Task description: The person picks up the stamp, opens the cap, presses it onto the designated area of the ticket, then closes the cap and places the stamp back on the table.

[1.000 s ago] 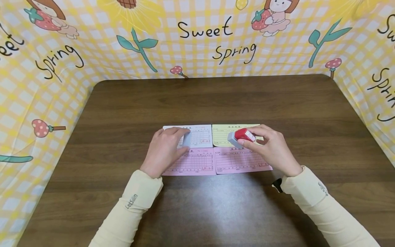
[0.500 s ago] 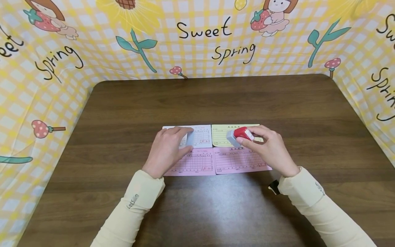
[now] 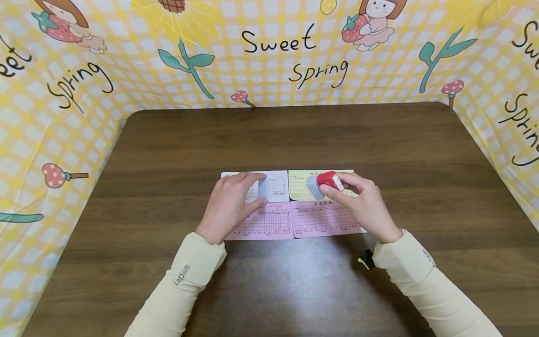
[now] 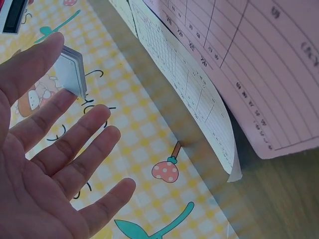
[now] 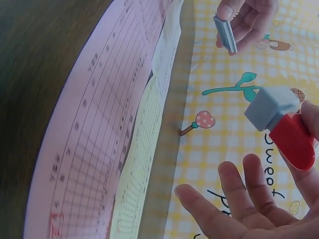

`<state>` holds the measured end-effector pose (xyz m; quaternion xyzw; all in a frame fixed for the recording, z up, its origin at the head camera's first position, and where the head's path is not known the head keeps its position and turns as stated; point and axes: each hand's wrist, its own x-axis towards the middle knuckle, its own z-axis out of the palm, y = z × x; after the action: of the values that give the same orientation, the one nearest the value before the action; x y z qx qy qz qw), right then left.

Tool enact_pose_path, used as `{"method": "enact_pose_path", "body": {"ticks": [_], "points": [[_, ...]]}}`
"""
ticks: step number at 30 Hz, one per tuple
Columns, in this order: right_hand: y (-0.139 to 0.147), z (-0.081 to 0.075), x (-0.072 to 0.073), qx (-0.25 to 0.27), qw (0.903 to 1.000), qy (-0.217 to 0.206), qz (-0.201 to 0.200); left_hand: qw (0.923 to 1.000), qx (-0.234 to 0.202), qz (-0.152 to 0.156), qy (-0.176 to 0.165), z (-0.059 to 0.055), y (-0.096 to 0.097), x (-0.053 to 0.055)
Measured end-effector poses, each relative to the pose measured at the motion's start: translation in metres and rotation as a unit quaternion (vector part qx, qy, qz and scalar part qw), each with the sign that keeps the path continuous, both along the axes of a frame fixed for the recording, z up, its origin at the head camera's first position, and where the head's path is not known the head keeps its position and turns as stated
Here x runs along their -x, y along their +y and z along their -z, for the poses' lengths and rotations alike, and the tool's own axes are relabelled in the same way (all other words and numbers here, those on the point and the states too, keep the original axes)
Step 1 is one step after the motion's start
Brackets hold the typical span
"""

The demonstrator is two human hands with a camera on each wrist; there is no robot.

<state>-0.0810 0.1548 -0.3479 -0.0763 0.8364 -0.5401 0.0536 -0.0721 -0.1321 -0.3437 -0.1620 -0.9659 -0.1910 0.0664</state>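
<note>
My right hand (image 3: 366,201) pinches a red self-inking stamp (image 3: 329,181) by its handle, tilted, over the yellow slip (image 3: 296,185). The stamp's grey block end (image 5: 271,107) points toward the left hand. Between thumb and index finger my left hand (image 3: 227,199) holds a flat grey cap (image 4: 70,72) on edge above the white slip (image 3: 278,185); its other fingers are spread in the left wrist view. Nearer me lie a left pink slip (image 3: 269,222) and a right pink slip (image 3: 313,220). Small red marks show on the white slip and both pink ones.
The four-sided arrangement of printed slips lies on a dark wood table (image 3: 269,140). A yellow checked cloth (image 3: 269,61) with printed words and flowers stands behind and at both sides. A black band (image 3: 367,259) shows at the right cuff.
Both hands have drawn slightly closer together: the cap has shifted right over the white slip, and the stamp a little left over the yellow one. Both grips are unchanged.
</note>
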Motion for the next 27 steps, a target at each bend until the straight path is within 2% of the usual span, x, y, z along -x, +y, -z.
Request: {"method": "enact_pose_path", "body": {"ticks": [5,18,27], "points": [[-0.003,0.001,-0.002,0.033,0.9990,-0.029,0.009,1.0000,-0.005,0.001,-0.002,0.001,0.001,0.000],[-0.007,0.005,-0.003,0.059,0.9967,-0.051,0.021,0.9998,-0.016,-0.003,-0.009,0.001,0.006,-0.002],[-0.014,0.004,-0.003,0.105,0.9907,-0.081,0.029,0.9993,-0.036,-0.003,0.001,0.003,0.009,-0.003]]}}
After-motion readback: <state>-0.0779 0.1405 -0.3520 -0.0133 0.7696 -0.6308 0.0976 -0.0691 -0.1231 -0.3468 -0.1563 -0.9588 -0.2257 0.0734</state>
